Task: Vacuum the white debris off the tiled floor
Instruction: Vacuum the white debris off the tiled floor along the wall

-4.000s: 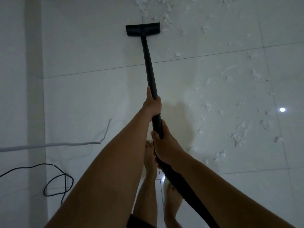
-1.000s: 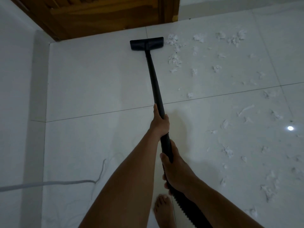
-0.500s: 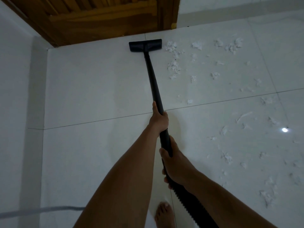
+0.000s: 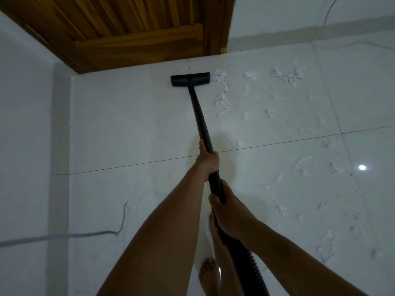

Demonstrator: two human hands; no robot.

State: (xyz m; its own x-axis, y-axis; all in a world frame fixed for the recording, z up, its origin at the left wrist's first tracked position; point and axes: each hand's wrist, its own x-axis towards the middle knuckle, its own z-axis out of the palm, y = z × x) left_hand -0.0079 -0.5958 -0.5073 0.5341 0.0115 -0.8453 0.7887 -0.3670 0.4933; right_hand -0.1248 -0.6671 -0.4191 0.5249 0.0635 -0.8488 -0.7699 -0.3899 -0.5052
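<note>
Head view: person w/ both hands on a black vacuum wand (image 4: 202, 122), floor head (image 4: 190, 80) far out past the grip, close to the wooden door (image 4: 136, 30).
Left hand (image 4: 208, 160): forward one, fingers curled tight round the wand.
Right hand (image 4: 227, 212): just behind the left, wrapped shut where wand meets ribbed hose (image 4: 249, 265).
Debris (image 4: 222, 101): white scraps on the tiled floor (image 4: 128, 124), all to the right of the wand line; nearest clump just beside the floor head's right end, more spread back level w/ the hands & behind them. Left of the wand looks clean.
Risk 1: head sits beside the scraps, not over them; a straight pull back prob. misses the lot. Needs a shift right.
Risk 2: light scraps may scatter if the head is shoved in fast.
Risk 3: pushing further fwd could knock the door.
Risk 4: grey cord (image 4: 85, 233) on floor left of the arms, bare feet (image 4: 210, 276) under the grip; stepping back could snag or trip. Hose trailing behind the right hand could also drag thru uncleaned scraps.
</note>
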